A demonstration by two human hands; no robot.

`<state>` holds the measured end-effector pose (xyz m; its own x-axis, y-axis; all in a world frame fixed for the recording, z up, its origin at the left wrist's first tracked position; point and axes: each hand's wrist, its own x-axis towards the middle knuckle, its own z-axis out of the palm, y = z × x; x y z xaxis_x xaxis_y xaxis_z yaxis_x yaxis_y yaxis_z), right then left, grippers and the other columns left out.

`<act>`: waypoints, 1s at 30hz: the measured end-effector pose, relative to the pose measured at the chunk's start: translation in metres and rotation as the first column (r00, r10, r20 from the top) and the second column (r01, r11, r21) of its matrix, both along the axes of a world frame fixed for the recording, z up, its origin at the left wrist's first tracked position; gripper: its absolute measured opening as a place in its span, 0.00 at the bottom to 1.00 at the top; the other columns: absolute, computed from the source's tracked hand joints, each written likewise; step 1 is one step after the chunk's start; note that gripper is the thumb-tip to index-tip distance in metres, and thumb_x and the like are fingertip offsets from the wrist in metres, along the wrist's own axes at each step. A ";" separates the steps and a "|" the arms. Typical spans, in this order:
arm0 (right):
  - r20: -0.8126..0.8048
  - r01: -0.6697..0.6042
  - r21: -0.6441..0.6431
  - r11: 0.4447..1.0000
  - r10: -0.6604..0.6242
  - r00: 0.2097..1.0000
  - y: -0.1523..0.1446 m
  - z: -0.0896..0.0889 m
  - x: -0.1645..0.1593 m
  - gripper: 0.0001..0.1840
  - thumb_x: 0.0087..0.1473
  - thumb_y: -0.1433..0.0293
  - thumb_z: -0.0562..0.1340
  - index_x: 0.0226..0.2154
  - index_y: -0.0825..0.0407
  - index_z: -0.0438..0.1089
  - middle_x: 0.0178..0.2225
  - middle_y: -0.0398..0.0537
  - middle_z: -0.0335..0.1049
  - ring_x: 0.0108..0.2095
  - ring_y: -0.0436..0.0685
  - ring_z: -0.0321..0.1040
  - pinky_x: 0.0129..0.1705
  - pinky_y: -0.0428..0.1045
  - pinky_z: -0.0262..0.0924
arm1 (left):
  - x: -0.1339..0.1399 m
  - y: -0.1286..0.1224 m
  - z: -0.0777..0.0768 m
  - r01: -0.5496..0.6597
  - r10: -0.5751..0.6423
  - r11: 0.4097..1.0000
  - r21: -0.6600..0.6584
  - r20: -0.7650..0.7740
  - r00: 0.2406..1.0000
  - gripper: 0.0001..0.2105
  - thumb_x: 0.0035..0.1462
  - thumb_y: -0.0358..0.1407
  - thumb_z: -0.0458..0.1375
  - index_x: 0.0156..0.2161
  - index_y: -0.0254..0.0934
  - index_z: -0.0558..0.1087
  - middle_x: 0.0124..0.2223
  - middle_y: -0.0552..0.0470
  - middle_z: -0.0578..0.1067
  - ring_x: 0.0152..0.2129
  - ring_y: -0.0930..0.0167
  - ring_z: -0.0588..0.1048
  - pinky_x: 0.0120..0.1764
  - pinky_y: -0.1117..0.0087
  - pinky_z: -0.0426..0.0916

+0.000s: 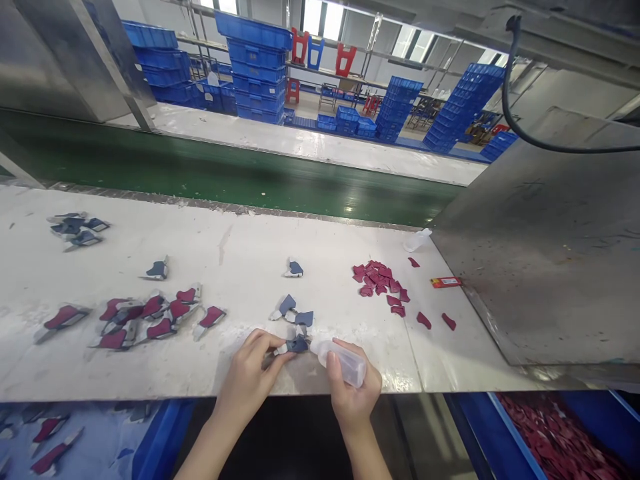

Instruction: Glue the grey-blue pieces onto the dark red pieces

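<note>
My left hand pinches the pale end of a small dark-blue and grey piece near the front edge of the white table. Wrapped in my right hand is a translucent squeeze bottle, tilted so that its nozzle points left at that piece. Whether the nozzle touches it I cannot tell. Just behind lie blue-and-grey pieces, with another blue piece farther back. A loose heap of flat maroon pieces lies to the right.
Assembled maroon-and-grey pieces cluster on the left, and blue ones behind them. A metal panel bounds the right side, near a small clear bottle and a red packet. Blue bins sit below; a green conveyor runs behind.
</note>
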<state>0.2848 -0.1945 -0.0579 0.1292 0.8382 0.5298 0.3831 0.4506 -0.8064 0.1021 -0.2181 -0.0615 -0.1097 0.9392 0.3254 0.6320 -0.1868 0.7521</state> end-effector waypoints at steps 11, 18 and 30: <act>-0.002 0.071 -0.001 0.997 -0.071 0.997 -0.002 -0.002 0.000 0.07 0.57 0.68 0.63 0.35 0.55 0.74 0.27 0.49 0.77 0.26 0.56 0.75 0.26 0.47 0.69 | 0.001 0.002 0.002 -0.032 0.032 0.999 -0.008 0.005 0.999 0.06 0.59 0.39 0.62 0.34 0.40 0.71 0.32 0.54 0.72 0.29 0.70 0.73 0.32 0.70 0.70; 0.002 0.103 0.027 0.994 -0.103 0.995 -0.005 -0.006 0.000 0.06 0.57 0.68 0.62 0.33 0.55 0.73 0.26 0.49 0.74 0.26 0.57 0.74 0.27 0.49 0.67 | 0.001 0.002 0.001 -0.032 0.032 0.999 -0.027 0.012 0.999 0.06 0.59 0.39 0.62 0.35 0.40 0.71 0.33 0.53 0.72 0.29 0.69 0.74 0.33 0.70 0.70; -0.180 0.115 -0.073 0.991 -0.126 0.975 -0.006 0.004 -0.014 0.11 0.56 0.63 0.63 0.30 0.54 0.73 0.25 0.47 0.74 0.26 0.56 0.73 0.27 0.49 0.67 | 0.001 0.001 0.002 -0.028 0.028 0.999 -0.029 0.009 1.000 0.04 0.58 0.37 0.61 0.34 0.40 0.71 0.33 0.53 0.72 0.28 0.70 0.71 0.32 0.70 0.69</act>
<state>0.2710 -0.2002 -0.0540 0.3220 0.8406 0.4355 0.2740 0.3576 -0.8928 0.1028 -0.2166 -0.0592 -0.1389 0.9447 0.2971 0.6298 -0.1472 0.7627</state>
